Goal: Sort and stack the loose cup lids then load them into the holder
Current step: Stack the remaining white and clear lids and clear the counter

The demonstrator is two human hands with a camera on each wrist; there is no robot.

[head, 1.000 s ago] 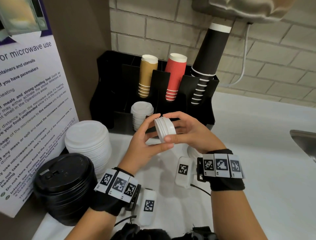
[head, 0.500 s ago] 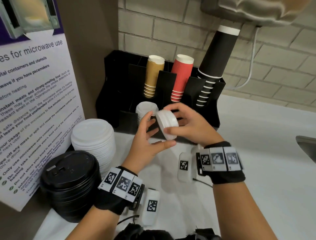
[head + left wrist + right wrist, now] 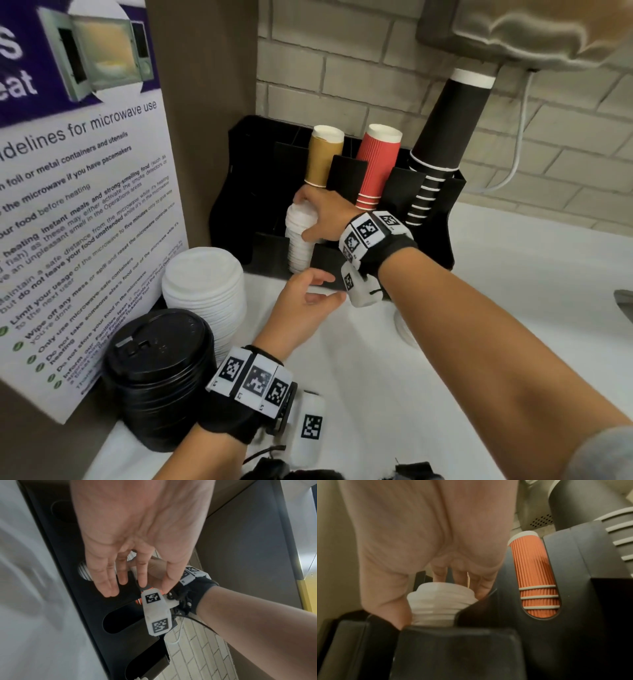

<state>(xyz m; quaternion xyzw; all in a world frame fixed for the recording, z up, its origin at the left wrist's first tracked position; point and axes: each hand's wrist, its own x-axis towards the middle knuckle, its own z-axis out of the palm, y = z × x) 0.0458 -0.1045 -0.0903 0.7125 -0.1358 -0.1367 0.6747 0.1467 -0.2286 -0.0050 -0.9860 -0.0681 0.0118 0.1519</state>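
My right hand grips the top of a short stack of small white lids standing in a front slot of the black holder. In the right wrist view the thumb lies on the left of these small white lids and the fingers curl behind them. My left hand hovers open and empty just in front of the holder, fingers straight in the left wrist view. A tall stack of large white lids and a stack of black lids stand on the counter at the left.
The holder's back slots hold tan cups, red cups and black cups. A microwave poster leans at the left. More white lids peek out under my right forearm. A sink edge shows at far right.
The small lid stack held between both hands has gone forward onto the lids in the holder slot. My left hand let go and dropped back; the right hand alone stays on it.
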